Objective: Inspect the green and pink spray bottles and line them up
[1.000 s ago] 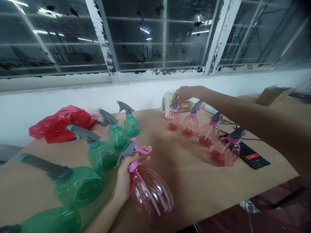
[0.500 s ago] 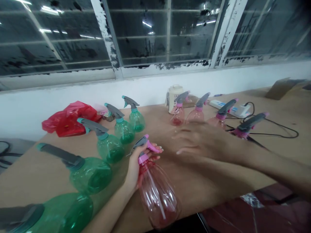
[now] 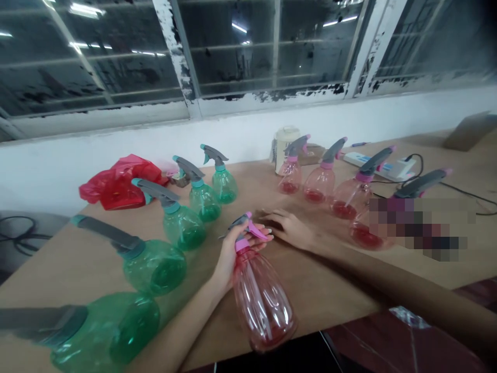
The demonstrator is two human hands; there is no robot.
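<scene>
My left hand (image 3: 233,251) is closed round the neck of a pink spray bottle (image 3: 264,303) that stands at the near edge of the brown table (image 3: 310,280). The bottle's grey and pink trigger head (image 3: 246,228) sticks out above my fingers. My right hand (image 3: 289,228) lies low over the table just right of that trigger head, fingers stretched toward it and holding nothing. I cannot tell whether its fingertips touch the trigger.
A row of green spray bottles (image 3: 182,225) runs along the left, a row of pink ones (image 3: 322,181) on the right. A red plastic bag (image 3: 116,184), a cream jar (image 3: 283,147) and a power strip (image 3: 388,166) with cables sit near the wall.
My right arm pulled back from the far pink bottle and came down beside the held bottle's trigger. The left hand kept its grip; the view shifted slightly.
</scene>
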